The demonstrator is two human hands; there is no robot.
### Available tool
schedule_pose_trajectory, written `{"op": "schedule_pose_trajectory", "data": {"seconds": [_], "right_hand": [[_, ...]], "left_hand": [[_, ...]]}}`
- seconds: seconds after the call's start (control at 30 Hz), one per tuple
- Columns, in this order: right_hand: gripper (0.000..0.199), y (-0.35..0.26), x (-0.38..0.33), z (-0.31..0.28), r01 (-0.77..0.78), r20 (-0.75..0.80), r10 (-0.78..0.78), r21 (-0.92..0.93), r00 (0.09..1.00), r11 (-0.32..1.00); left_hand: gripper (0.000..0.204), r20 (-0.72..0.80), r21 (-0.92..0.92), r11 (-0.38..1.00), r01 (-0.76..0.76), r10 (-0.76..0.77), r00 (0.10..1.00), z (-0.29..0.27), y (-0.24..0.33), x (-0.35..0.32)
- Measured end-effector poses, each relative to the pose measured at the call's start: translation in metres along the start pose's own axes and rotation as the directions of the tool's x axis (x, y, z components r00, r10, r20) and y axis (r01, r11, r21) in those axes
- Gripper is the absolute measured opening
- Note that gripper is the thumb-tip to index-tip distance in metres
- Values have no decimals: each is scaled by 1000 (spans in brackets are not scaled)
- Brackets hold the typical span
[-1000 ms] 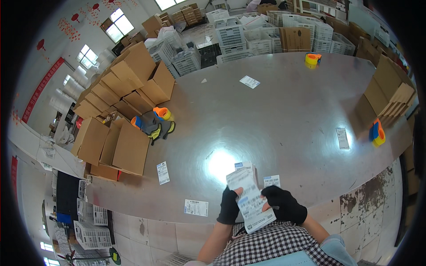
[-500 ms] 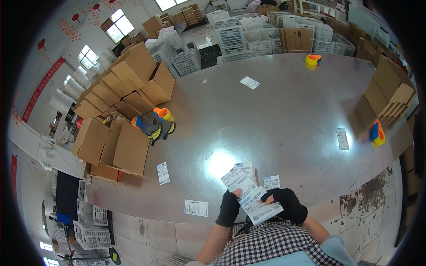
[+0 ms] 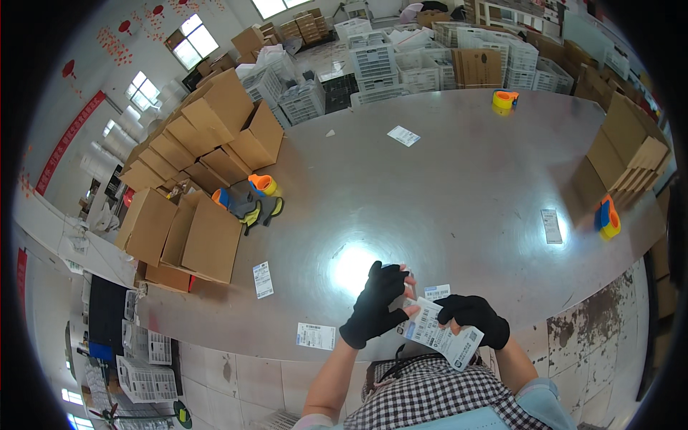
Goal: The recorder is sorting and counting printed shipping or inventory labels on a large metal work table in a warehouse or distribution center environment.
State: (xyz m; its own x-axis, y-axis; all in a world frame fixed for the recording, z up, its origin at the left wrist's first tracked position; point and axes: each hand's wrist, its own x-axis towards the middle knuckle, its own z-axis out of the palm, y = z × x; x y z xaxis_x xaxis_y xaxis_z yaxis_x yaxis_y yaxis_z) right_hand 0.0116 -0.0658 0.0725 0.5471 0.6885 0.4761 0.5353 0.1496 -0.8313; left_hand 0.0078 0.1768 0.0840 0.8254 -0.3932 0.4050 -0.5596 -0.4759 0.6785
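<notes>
My right hand [image 3: 473,320], in a black fingerless glove, pinches white shipping labels [image 3: 433,326] at the table's near edge; they seem to overlap, and their lower end bends down in front of the checked apron. My left hand [image 3: 376,304], gloved the same way, reaches forward with thumb and fingers apart. Its fingertips are over the spot of a label pile, mostly hidden by the hand, and the thumb lies close to the held labels' upper left edge. Another label [image 3: 437,292] lies flat just beyond them. To the left on the table is a further label [image 3: 316,336].
More labels lie spread out: one at left [image 3: 263,279], one far [image 3: 403,135], one at right [image 3: 552,226]. Cardboard boxes [image 3: 211,236] and grey-yellow gloves [image 3: 261,213] occupy the left side. Tape dispensers [image 3: 608,218] and folded cartons [image 3: 627,147] stand right.
My left hand has let go of the label it held and moved forward over the pile. My right hand has shifted slightly right with its labels, which now tilt more steeply.
</notes>
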Motion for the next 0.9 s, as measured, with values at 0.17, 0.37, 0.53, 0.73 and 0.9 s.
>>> {"op": "schedule_pose_trajectory", "data": {"seconds": [0.17, 0.37, 0.53, 0.73, 0.9], "right_hand": [[28, -5, -2, -4, -27, 11, 27, 31, 1000, 999], [29, -9, -3, -5, -18, 71, 28, -145, 997, 989], [27, -8, -1, -5, 72, 81, -51, -283, 995, 956], [25, -9, 2, -3, 140, 67, -125, -310, 990, 940], [24, -9, -1, -3, 69, 67, -52, -275, 996, 959]], "left_hand": [[13, 71, -10, 1000, -6, 6, 997, -1, -1, 2], [12, -4, -79, 994, -70, 70, 998, 10, 0, 5], [10, 70, -278, 935, 221, -210, 975, 16, 1, 4], [11, 54, -258, 928, 271, -266, 962, 18, 1, 1], [11, 2, -213, 955, 204, -209, 978, 17, 0, 0]]}}
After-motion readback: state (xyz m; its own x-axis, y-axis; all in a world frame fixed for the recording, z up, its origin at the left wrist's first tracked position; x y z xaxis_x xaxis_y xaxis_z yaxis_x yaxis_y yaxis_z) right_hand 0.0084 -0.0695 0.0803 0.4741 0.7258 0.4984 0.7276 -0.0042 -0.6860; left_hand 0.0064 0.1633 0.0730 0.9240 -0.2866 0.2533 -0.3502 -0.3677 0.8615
